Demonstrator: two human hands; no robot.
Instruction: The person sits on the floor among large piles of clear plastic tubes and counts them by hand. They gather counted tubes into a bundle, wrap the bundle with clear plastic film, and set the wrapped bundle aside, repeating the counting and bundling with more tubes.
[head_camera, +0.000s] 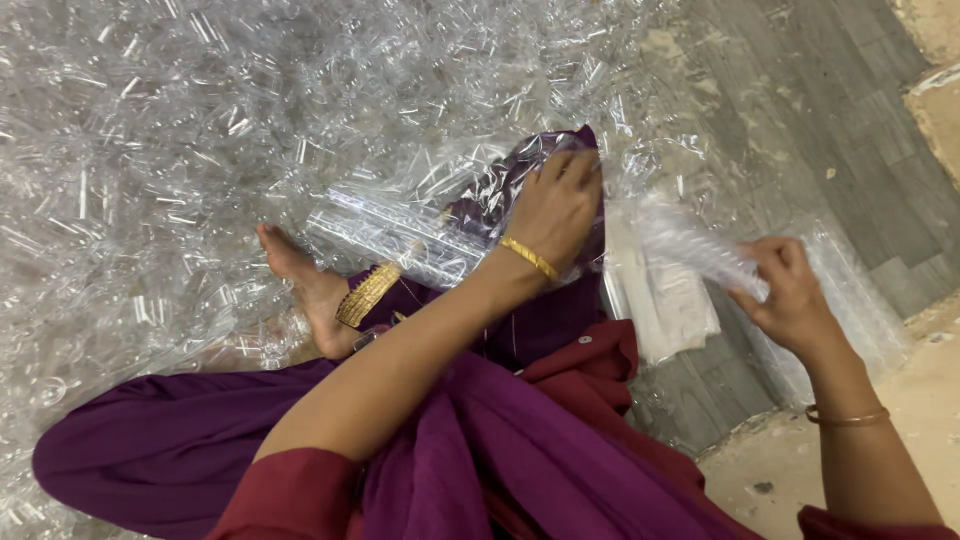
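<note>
My left hand (556, 212) presses palm-down on a clear plastic sheet (420, 235) that lies over my purple-clad knee. A gold bangle circles that wrist. My right hand (790, 292) pinches the end of a crumpled strip of clear plastic (690, 245), which stretches from it toward my left hand. A thin bangle sits on the right wrist. Under the strip lies a flat stack of whitish plastic pieces (672, 300).
A large heap of crumpled clear plastic (180, 130) covers the floor at left and top. My bare foot (305, 285) with gold trim at the ankle rests at its edge. Grey wood-pattern flooring (800, 110) shows at right, with worn beige patches (830, 460).
</note>
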